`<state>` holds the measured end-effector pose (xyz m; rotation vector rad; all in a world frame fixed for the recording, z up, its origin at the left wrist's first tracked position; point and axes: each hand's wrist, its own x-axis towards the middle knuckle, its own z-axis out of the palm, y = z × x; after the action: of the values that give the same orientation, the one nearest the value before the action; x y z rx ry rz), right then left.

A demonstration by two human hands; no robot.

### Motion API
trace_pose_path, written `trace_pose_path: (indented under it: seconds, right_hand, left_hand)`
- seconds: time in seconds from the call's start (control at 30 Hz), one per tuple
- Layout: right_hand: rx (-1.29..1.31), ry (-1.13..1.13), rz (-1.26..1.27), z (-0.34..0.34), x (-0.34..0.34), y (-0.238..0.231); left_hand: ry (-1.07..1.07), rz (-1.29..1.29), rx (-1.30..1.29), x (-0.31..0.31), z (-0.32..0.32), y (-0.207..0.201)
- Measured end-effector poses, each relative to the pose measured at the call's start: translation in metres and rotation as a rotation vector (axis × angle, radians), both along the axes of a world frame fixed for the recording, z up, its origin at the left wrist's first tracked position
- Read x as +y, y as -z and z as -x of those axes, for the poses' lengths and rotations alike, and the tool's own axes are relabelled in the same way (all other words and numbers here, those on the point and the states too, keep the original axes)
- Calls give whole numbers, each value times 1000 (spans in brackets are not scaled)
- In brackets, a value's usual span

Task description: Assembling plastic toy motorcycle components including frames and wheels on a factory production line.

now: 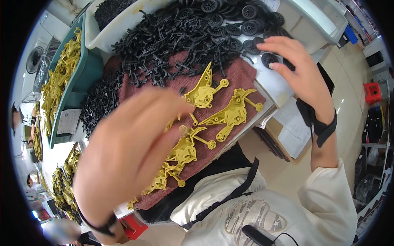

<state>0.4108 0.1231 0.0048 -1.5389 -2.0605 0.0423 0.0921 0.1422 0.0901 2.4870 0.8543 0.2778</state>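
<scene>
Two hands are out: the right hand [303, 74], fingers parted at a black wheel [266, 58], could snag crowded neighbouring wheels [249, 47], while the left hand [123, 149], grip blurred beyond telling, could jostle yellow parts [204, 96] on the reddish cloth [245, 74].

The angular, moulded plastic frames [232, 114] are mustard yellow, lying on a plain brownish-red fabric towel [245, 76]. The small, slender plastic rods [150, 47] and round, spoked plastic wheels [249, 28] are solid black — the deep plastic bin [87, 67], teal green. The short-sleeved fabric shirt [324, 209] is cream — its print [252, 215] grey-brown and striped.
</scene>
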Motion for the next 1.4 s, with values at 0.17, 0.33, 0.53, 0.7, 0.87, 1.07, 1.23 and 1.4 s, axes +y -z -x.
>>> trace_pose_path:
  seconds: [0.17, 0.33, 0.53, 0.7, 0.87, 1.07, 1.23, 1.4]
  right_hand:
    - [-145, -82, 34, 12, 3, -1]
    - [-125, -175, 84, 4, 14, -9]
    - [-30, -256, 89, -16, 22, -6]
    - [389, -162, 39, -10, -3, -18]
    - [575, -204, 135, -5, -24, -9]
    - [422, -241, 135, -2, -34, -12]
    - [277, -392, 177, 26, -32, -14]
    - [218, -353, 223, 26, -37, -4]
  left_hand:
    - [251, -102, -147, 87, -75, 30]
    - [280, -343, -61, 124, -141, 82]
    - [193, -393, -133, 116, -158, 93]
    - [178, -489, -164, 99, -157, 94]
    - [62, -567, -67, 90, -166, 98]
    - [165, -576, -268, 110, -142, 78]
    - [-41, -212, -85, 82, -84, 14]
    - [-332, 458, -228, 20, -35, 3]
